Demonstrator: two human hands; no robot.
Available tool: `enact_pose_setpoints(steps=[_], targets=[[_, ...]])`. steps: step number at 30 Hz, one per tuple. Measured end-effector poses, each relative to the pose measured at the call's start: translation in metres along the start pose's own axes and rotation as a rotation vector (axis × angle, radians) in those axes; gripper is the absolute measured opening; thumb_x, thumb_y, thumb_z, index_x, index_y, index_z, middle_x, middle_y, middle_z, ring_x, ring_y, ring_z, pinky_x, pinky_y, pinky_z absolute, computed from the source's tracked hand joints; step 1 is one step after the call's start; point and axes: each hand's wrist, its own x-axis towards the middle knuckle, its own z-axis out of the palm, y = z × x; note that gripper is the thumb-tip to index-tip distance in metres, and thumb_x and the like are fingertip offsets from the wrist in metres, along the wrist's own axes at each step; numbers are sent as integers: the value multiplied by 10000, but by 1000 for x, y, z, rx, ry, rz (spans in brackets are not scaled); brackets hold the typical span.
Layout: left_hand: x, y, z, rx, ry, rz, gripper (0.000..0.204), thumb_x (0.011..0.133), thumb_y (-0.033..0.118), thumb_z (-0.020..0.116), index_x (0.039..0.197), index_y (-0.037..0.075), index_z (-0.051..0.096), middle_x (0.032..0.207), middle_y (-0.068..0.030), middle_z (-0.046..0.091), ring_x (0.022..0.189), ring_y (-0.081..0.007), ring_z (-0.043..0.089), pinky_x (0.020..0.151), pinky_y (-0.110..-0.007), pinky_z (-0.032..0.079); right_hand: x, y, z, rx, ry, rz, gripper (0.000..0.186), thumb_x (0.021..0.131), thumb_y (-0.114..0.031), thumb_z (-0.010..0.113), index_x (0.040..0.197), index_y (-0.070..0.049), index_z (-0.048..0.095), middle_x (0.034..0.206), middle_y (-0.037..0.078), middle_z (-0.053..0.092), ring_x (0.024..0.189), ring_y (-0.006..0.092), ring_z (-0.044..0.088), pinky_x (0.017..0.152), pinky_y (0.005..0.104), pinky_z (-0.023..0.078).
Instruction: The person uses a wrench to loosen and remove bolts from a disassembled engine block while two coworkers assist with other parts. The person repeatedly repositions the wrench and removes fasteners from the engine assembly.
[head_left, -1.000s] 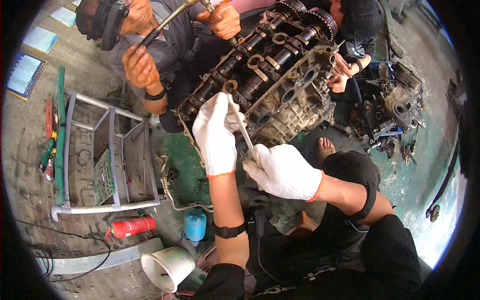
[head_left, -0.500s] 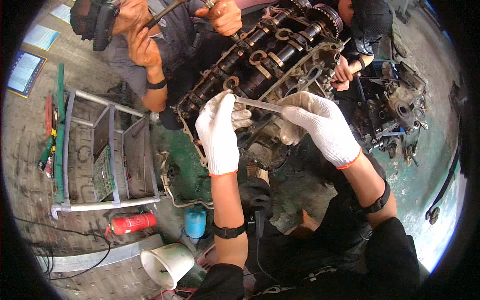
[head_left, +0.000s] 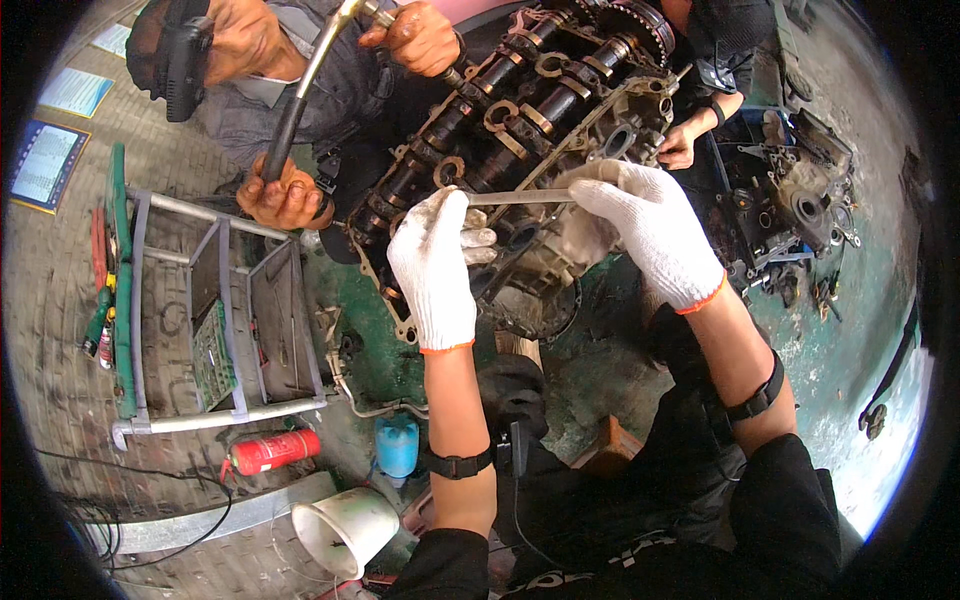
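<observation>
In white knit gloves with orange cuffs, both my hands hold a slim flat grey metal bar (head_left: 520, 197) level over the near side of an engine cylinder head (head_left: 500, 140). The bar resembles a wrench shank, but its ends are hidden in my fingers. My left hand (head_left: 432, 265) pinches one end between thumb and forefinger, the other fingers curled below. My right hand (head_left: 650, 235) grips the opposite end; its lower fingers are blurred. Beneath the bar lie dark camshafts (head_left: 545, 125) with bearing caps, and a toothed sprocket (head_left: 640, 40) sits at the far end.
Across the engine a co-worker holds a long-handled socket wrench (head_left: 312, 90) over it. Another person's hand (head_left: 678, 148) rests at the engine's right. Engine parts (head_left: 800, 205) lie on the right. A metal frame (head_left: 180, 424), fire extinguisher (head_left: 270, 452), blue jug (head_left: 397, 447) and white bucket (head_left: 345, 530) stand left.
The bar has turned from sloping to nearly level as my right hand rose slightly. The co-worker's long wrench has swung down and left, with their lower hand now on its handle.
</observation>
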Motion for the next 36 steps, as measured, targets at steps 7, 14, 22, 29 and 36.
enact_pose_setpoints(steps=[7,14,22,29,36], targets=[[1,3,-2,34,-32,35,261,950,179,668,1132,-7,661,848,-78,684,655,-157,666,557,-273,533,-13,-9,1,-529,-523,-112,231,947,-196,600,893,11,685,690,87,679,562,159,672,529,279,541],[1,1,-5,-6,-73,56,274,928,165,691,1111,-37,659,835,-90,693,634,-157,669,559,-280,542,-40,43,67,49,-428,298,306,970,-222,529,864,38,651,715,114,709,609,155,661,580,290,522],[3,7,-19,-321,-19,94,221,971,121,653,1140,-20,625,864,-94,670,671,-148,640,592,-270,531,-37,11,41,-60,-424,161,272,965,-183,558,1036,64,651,799,117,731,709,143,684,686,284,548],[-1,1,-11,-225,-39,-6,290,957,129,662,1202,-21,623,872,-135,693,658,-193,673,554,-289,554,-12,-3,15,-59,16,-39,281,996,-134,530,1177,68,605,761,76,694,618,93,615,586,224,500],[0,-1,-2,-173,-13,-13,292,939,165,692,1167,-9,637,857,-115,694,653,-195,677,547,-289,545,-10,-3,4,-117,51,-63,288,998,-144,552,1169,63,655,865,40,695,748,81,644,700,216,500]])
